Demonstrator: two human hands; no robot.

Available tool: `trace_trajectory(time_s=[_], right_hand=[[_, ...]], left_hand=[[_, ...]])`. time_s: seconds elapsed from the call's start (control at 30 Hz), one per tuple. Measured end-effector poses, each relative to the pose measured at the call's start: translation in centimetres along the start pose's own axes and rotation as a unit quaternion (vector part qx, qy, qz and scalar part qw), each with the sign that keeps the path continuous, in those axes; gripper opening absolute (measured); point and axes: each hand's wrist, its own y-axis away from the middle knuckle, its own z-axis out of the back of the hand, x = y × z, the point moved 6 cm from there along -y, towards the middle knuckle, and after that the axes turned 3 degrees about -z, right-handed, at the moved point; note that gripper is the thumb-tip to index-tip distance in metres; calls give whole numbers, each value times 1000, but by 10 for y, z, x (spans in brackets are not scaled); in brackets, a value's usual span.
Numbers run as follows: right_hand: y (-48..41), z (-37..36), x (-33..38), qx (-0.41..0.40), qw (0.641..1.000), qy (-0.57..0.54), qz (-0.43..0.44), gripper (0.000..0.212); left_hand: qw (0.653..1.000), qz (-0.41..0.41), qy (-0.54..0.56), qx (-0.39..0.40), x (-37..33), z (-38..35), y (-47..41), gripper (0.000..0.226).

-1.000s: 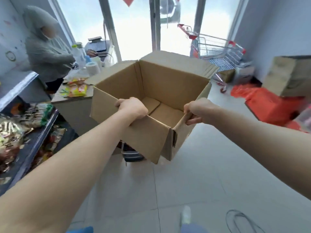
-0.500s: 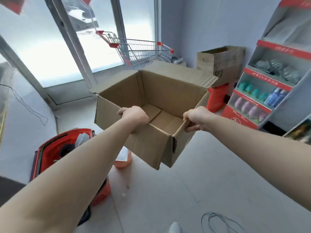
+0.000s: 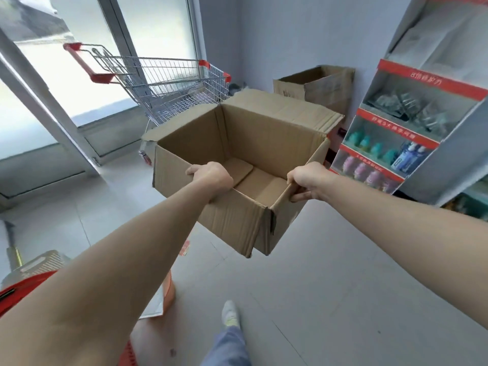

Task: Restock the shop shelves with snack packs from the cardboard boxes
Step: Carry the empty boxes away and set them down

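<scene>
Box: brown corrugated cardboard box [image 3: 232,220], rectangular, open top tilted toward you.
Your fingers: left hand [image 3: 211,178] and right hand [image 3: 310,183] grip its rim.

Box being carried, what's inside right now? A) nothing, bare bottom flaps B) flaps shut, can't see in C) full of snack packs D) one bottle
A: the cardboard box is open at the top and only its bare bottom flaps show inside, with the left hand and right hand gripping its near edge.
</scene>
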Motion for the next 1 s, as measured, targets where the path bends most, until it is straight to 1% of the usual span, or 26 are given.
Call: trace_trajectory(time_s=[0.13, 0.27, 0.4, 0.47, 0.5, 0.57, 0.63, 0.7, 0.8, 0.87, 0.93, 1.0], right_hand=[[-68, -15, 53, -11, 1000, 1, -13, 13], [-130, -26, 94, -7, 1000, -14, -19, 24], [-203, -34, 123, 7, 999, 0, -49, 19], [-248, -41, 139, 15, 998, 4, -62, 19], [-270, -45, 144, 22, 997, 6, -68, 19], [-320, -56, 154, 31, 996, 8, -85, 16], [-357, -68, 157, 41, 995, 8, -93, 7], [-403, -80, 156, 39, 993, 11, -112, 12], [-466, -101, 155, 45, 990, 17, -132, 18], [-509, -116, 150, 46, 987, 21, -151, 20], [-554, -131, 137, 43, 985, 30, -164, 14], [-596, -146, 116, 45, 983, 41, -173, 8]], left_hand=[[1000, -1, 9, 12, -22, 28, -81, 47], [999, -6, -1, 31, -47, 45, -160, 46], [995, -13, -85, 45, -75, 50, -229, 40], [994, -13, -92, 54, -89, 50, -269, 42], [995, -8, -86, 55, -93, 48, -292, 45], [998, 36, -40, 45, -102, 47, -337, 49], [997, 67, 1, 49, -104, 41, -370, 52], [995, 79, 16, 63, -111, 26, -411, 54], [994, 77, -10, 78, -119, 3, -469, 50], [995, 66, -25, 72, -124, -15, -508, 45], [993, 35, -59, 91, -129, -38, -547, 40], [993, 14, -61, 103, -131, -66, -584, 37]])
